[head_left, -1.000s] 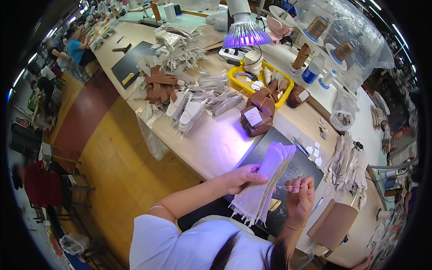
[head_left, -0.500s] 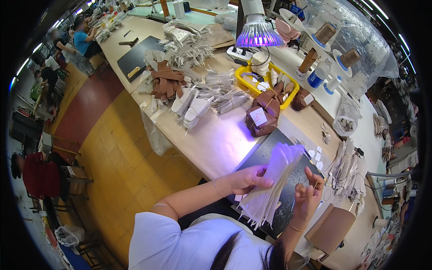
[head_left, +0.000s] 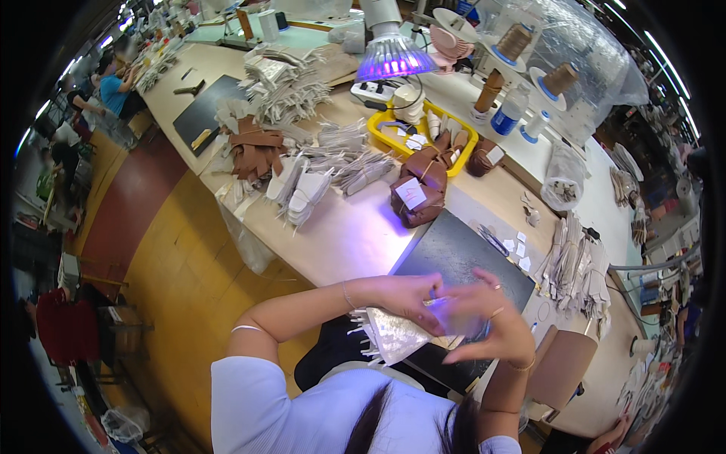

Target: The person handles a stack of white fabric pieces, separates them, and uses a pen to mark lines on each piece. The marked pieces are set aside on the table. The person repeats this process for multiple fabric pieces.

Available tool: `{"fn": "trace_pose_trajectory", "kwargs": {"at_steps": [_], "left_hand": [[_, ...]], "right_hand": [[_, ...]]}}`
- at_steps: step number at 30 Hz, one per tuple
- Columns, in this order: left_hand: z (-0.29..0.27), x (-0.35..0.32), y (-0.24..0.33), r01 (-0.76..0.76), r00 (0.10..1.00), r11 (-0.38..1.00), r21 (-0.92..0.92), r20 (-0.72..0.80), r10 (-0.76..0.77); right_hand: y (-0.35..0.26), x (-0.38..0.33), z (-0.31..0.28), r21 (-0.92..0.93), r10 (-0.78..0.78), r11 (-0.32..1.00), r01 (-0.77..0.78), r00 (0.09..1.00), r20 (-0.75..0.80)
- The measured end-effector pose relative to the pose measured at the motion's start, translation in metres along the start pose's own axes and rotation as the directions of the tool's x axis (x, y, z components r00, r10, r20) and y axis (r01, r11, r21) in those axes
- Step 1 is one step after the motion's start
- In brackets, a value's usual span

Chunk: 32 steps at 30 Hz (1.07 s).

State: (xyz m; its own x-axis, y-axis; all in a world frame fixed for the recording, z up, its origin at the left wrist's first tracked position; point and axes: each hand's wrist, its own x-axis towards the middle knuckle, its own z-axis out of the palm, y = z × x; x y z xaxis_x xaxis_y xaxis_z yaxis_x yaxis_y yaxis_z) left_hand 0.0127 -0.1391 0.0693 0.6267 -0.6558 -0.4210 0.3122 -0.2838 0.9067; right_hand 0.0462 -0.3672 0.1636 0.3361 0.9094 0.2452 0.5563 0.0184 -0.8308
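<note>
My left hand is closed around a stack of pale, flat cut pieces with loose strips at its left end. The stack lies tilted in front of my chest, over the near edge of a dark cutting mat. At the stack's right end is my right hand, its fingers spread and curved and its thumb apart. The pieces between the two hands are blurred and partly hidden by the fingers. Whether a thin band is stretched over the right fingers is too small to tell.
Beyond the mat sit a brown bundle with a paper tag and a yellow tray. A lit lamp hangs above the table. Tied pale bundles lie at right, near a brown curved sheet. Other people are far left.
The stack has come down and left, turning from upright to nearly flat. My right hand has moved from beside it to its right end, fingers spreading. The view has shifted slightly.
</note>
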Motion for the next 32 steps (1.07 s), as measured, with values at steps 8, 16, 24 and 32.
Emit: {"fn": "trace_pose_trajectory", "kwargs": {"at_steps": [8, 16, 24, 32], "left_hand": [[-0.002, -0.026, -0.009, -0.329, 0.944, 0.437, -0.837, -0.283, 0.169], [-0.005, -0.054, 0.005, -0.496, 0.858, 0.77, -0.401, -0.364, 0.363], [-0.05, -0.091, 0.004, -0.074, 0.995, 0.987, -0.141, -0.074, 0.064], [-0.201, -0.2, -0.024, -0.199, 0.772, 0.979, -0.053, -0.624, 0.123]], "right_hand": [[0.024, -0.029, 0.02, 0.69, -0.219, 0.435, 0.579, 0.811, -0.542], [0.058, 0.006, 0.071, 0.735, 0.404, 0.61, 0.296, 0.682, -0.61], [0.014, 0.072, 0.034, 0.016, 0.174, 0.984, -0.176, 0.98, 0.092], [0.029, 0.069, 0.036, -0.107, 0.119, 0.977, -0.185, 0.885, -0.449]]}}
